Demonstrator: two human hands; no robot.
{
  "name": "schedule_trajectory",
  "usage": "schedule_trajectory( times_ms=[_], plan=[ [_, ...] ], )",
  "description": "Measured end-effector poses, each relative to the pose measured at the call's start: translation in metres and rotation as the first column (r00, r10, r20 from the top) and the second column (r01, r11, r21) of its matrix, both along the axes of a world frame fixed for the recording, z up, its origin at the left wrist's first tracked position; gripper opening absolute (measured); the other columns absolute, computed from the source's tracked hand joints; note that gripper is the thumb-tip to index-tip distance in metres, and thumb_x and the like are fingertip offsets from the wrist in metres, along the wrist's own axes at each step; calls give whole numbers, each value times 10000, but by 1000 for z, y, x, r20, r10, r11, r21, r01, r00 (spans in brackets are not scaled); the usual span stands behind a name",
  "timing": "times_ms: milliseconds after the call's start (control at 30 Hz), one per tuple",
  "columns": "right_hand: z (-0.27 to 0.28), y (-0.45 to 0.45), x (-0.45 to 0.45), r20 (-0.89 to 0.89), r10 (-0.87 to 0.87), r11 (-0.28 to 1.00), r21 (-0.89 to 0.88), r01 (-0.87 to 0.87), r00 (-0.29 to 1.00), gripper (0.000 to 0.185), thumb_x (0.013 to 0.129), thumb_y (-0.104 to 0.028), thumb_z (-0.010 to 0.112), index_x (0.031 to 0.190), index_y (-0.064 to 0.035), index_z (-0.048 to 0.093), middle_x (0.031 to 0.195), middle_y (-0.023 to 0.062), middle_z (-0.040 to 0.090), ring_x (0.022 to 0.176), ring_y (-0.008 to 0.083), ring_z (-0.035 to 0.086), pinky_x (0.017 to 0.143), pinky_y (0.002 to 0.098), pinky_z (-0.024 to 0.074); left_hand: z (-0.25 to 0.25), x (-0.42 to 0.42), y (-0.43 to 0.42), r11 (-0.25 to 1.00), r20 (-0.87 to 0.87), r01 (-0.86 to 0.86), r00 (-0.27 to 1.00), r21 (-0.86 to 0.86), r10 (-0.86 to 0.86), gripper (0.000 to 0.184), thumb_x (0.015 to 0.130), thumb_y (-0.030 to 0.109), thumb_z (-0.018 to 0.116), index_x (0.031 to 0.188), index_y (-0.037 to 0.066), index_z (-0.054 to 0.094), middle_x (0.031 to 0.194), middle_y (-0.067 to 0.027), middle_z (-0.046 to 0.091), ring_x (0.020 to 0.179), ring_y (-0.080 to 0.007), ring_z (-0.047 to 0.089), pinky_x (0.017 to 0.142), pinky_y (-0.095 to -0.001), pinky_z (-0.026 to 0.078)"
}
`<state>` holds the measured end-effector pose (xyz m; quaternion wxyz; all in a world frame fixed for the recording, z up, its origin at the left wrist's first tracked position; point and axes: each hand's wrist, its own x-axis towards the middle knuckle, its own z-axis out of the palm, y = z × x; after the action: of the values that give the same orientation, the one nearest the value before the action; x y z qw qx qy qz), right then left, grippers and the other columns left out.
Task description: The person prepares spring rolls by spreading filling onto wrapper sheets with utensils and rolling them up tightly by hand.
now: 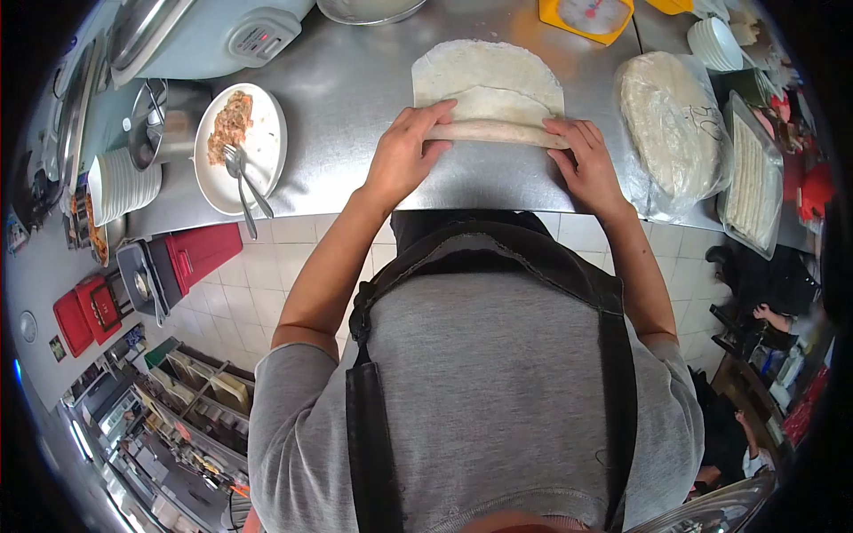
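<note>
On the steel counter in front of me lies a thin, pale dough wrapper, rounded at its far side. Its near edge is rolled into a slim tube, the dough roll. My left hand grips the roll's left end, fingers on top and thumb on the near side. At the right end, my right hand holds it the same way, fingers bent over it. Whatever is inside the roll is hidden. Left of my hands, a white oval plate carries a minced filling with a fork and a spoon.
A plastic bag of pale round wrappers sits at the right, beside a clear tray of long rolls. Behind stand a yellow scale and a metal bowl. Stacked white dishes are at far left. Other people appear at right.
</note>
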<state>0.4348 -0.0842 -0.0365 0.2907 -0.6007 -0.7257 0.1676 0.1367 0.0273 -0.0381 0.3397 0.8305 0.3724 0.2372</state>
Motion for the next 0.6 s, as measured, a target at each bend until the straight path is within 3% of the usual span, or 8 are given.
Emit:
schedule_trajectory(
  times_ms=[167,267,367,467,600],
  plan=[
    [-8,-2,3,-28,-36,997,-62,34,999,484,846,-36,745,1315,-98,645,1166,89,691,1156,336,590,1065,454,425,-1,-2,7,997,-17,19,1000,-73,-20,686,809,7,820,1438,139,581,1118,-81,717,1043,-263,667,880,-371,592],
    [-5,-1,0,54,-44,997,73,40,998,492,830,-30,762,1306,-90,654,1135,92,696,1125,331,598,1029,449,448,5,2,8,999,-31,30,999,20,-30,716,797,-1,822,1451,148,572,1094,-90,718,1017,-270,681,877,-376,589],
    [1,1,-7,-36,-91,992,80,94,995,520,812,-16,777,1314,-83,657,1103,97,697,1096,333,601,994,434,474,6,11,5,999,29,25,999,39,-26,739,784,-2,827,1458,157,570,1097,-98,712,999,-279,683,869,-386,584],
    [-10,-4,-2,-91,-114,992,-69,108,989,551,798,-5,784,1328,-81,654,1102,108,692,1085,340,599,974,421,491,3,14,3,993,29,47,999,-107,-45,715,768,-37,811,1429,121,589,1054,-97,707,1018,-289,653,896,-402,564],
    [-10,-3,1,-73,-91,995,-34,89,993,561,795,-15,788,1336,-81,653,1116,110,690,1077,341,600,982,431,484,2,11,7,996,-5,88,996,-31,-88,756,777,-11,827,1465,162,565,1103,-108,689,1014,-291,684,875,-399,579]
  ],
)
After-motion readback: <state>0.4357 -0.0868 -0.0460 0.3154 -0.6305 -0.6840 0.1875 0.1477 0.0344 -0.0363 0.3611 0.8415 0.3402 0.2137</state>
